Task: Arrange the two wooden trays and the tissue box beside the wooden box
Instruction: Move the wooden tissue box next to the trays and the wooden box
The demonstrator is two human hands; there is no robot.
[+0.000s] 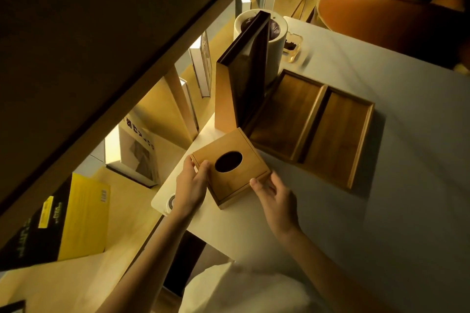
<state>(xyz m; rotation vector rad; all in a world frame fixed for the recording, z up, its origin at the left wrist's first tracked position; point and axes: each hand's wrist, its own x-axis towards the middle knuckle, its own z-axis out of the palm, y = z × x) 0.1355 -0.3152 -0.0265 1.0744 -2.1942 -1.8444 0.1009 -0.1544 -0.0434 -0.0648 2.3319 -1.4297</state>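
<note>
Matt wooden tissue box (230, 168) (trays (312, 129) likewise)

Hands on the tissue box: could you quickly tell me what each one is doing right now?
Left hand: grips the left side of the tissue box.
Right hand: fingers on the box's right edge, holding it.

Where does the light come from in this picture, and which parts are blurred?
Head view: warm light glows from the shelf side at left; the tissue box and table are dim; the glass dish looks smeared; straight edges bend, as wide-angle lenses do.
</note>
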